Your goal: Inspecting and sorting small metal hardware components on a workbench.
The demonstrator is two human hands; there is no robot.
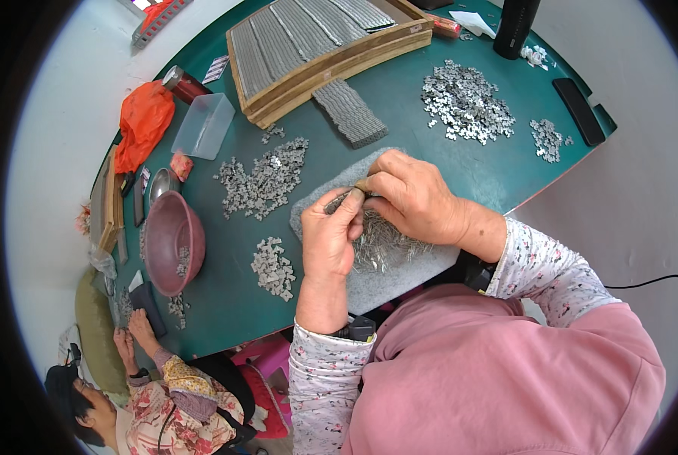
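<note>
My left hand (330, 241) and my right hand (413, 199) meet over a grey foam pad (399, 282) at the near edge of the green table (399, 98). Between their fingertips they pinch a short row of small grey metal pieces (345, 200). Under the hands a heap of thin metal pieces (384, 246) lies on the pad. Both hands have their fingers closed on the row.
Piles of small metal parts (267, 178) (466, 102) (273, 267) lie about the table. A stacked block of parts (349, 112) and wooden trays (320, 45) sit at the back. A maroon bowl (170, 241), clear box (203, 125) and orange bag (143, 121) stand left. Another person (153, 394) works at lower left.
</note>
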